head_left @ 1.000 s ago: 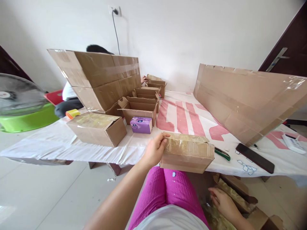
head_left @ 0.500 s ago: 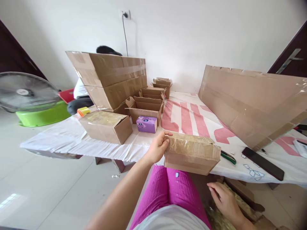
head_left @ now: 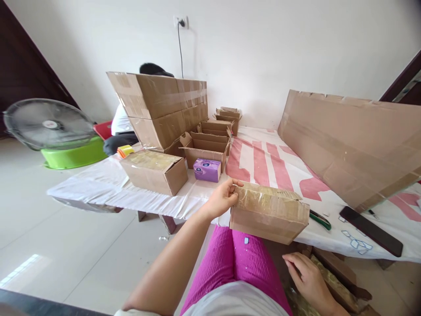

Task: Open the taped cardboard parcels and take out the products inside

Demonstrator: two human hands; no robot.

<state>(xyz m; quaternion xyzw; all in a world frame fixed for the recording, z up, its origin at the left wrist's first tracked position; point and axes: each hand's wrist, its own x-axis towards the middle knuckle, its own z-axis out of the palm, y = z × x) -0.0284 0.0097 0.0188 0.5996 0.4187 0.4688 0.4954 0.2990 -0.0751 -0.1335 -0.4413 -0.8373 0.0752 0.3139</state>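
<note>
- My left hand curls its fingers over the left end of a taped brown cardboard box, gripping it at the near edge of the white-and-pink-covered table
- My right hand lies loosely open, flat on crumpled brown cardboard pieces below the table
- A green-handled cutter lies just beside the box

No legible text, purple box print too small to read
</note>
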